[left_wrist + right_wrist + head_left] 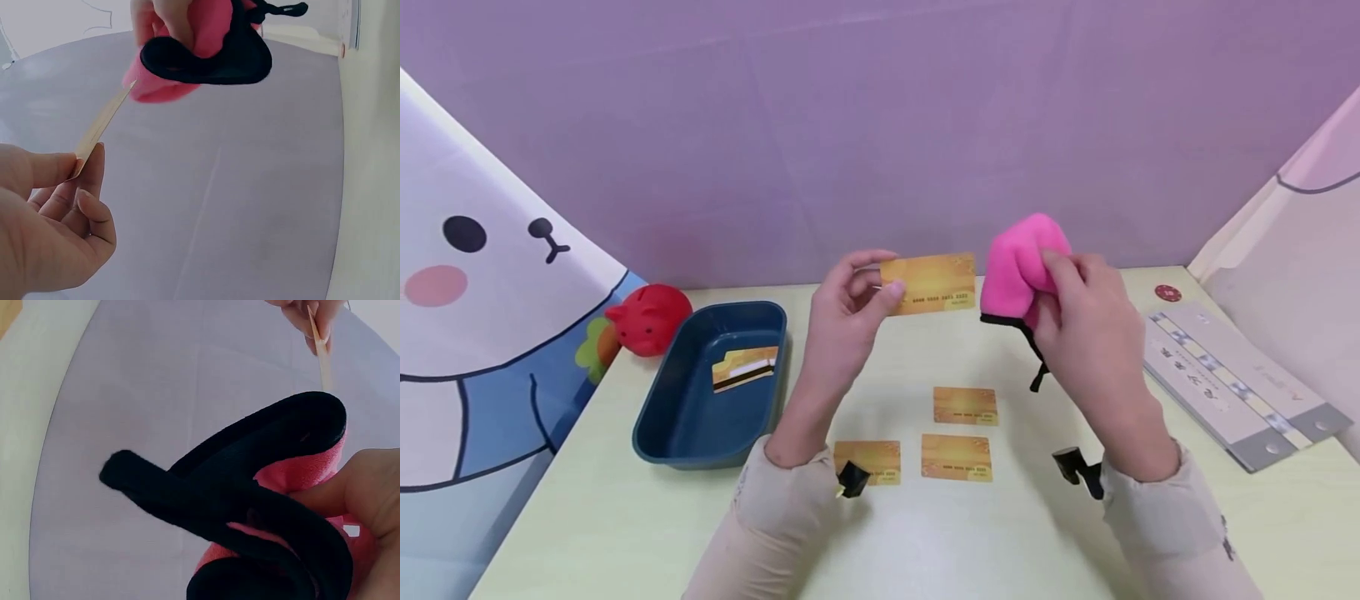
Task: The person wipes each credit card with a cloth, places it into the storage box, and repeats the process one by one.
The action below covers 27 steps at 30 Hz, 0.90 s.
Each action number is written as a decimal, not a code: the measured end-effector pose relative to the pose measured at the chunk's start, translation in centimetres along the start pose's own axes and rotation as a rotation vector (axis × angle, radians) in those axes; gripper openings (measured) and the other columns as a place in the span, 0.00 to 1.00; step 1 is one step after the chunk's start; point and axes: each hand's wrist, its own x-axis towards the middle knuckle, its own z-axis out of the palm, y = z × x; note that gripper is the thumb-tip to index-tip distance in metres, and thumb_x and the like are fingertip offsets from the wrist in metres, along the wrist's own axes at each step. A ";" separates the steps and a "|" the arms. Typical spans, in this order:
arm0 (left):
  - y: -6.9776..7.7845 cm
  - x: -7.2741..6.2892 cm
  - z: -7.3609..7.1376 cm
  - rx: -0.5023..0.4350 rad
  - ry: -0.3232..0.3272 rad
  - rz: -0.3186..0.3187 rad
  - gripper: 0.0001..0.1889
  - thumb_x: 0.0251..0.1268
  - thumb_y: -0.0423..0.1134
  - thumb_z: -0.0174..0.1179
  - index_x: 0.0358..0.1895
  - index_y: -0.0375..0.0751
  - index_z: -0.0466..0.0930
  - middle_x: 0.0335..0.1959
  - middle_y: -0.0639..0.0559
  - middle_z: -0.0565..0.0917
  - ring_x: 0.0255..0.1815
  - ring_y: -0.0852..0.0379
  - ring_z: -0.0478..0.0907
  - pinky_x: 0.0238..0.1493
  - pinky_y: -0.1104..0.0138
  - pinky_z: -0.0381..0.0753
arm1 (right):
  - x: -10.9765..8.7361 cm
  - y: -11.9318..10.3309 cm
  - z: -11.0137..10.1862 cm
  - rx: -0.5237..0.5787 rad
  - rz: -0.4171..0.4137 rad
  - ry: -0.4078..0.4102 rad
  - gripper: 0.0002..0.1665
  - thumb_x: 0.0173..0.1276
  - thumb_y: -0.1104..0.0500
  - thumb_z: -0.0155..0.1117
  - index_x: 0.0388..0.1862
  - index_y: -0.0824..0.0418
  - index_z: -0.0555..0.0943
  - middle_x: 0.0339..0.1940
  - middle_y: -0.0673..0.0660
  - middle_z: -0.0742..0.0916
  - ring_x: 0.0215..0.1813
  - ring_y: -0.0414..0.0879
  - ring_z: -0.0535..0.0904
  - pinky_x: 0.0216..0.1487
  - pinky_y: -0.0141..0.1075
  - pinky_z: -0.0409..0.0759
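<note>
Left hand point(852, 312) pinches the card point(936, 282) by one end above the table point(587, 521); right hand point(1097, 342) grips the cloth point(1015, 271) just beside it. I'd go light with the cloth, since a card held that way probably flexes.

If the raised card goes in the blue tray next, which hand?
Probably the left hand: it pinches the gold card and is nearer the blue tray; the right hand grips pink fabric.

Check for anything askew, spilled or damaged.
Only the black-striped card in the blue tray stands out: it lies slanted, back up, whereas the three gold bank cards on the table lie numbered side up. I see no spill or damage.
</note>
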 end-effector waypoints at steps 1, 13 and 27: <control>-0.1 0.1 -0.1 -0.003 0.009 0.000 0.16 0.70 0.32 0.61 0.58 0.39 0.77 0.37 0.41 0.86 0.36 0.56 0.80 0.39 0.69 0.77 | 0.0 0.0 -0.1 0.007 0.002 0.008 0.19 0.69 0.64 0.59 0.58 0.63 0.80 0.46 0.68 0.82 0.48 0.64 0.77 0.34 0.62 0.76; -2.1 0.0 1.8 0.120 0.019 0.081 0.13 0.70 0.30 0.60 0.56 0.36 0.77 0.38 0.39 0.87 0.33 0.56 0.82 0.32 0.70 0.75 | -0.7 -3.4 -0.2 0.182 -0.274 0.158 0.18 0.65 0.66 0.65 0.55 0.65 0.85 0.42 0.69 0.85 0.43 0.63 0.80 0.40 0.55 0.83; -1.6 -1.4 3.3 0.224 -0.064 0.082 0.12 0.63 0.24 0.60 0.48 0.36 0.76 0.34 0.43 0.82 0.33 0.55 0.77 0.37 0.68 0.76 | -1.7 -4.4 1.1 0.115 -0.368 0.054 0.16 0.69 0.66 0.59 0.53 0.63 0.85 0.42 0.64 0.85 0.38 0.60 0.80 0.34 0.49 0.82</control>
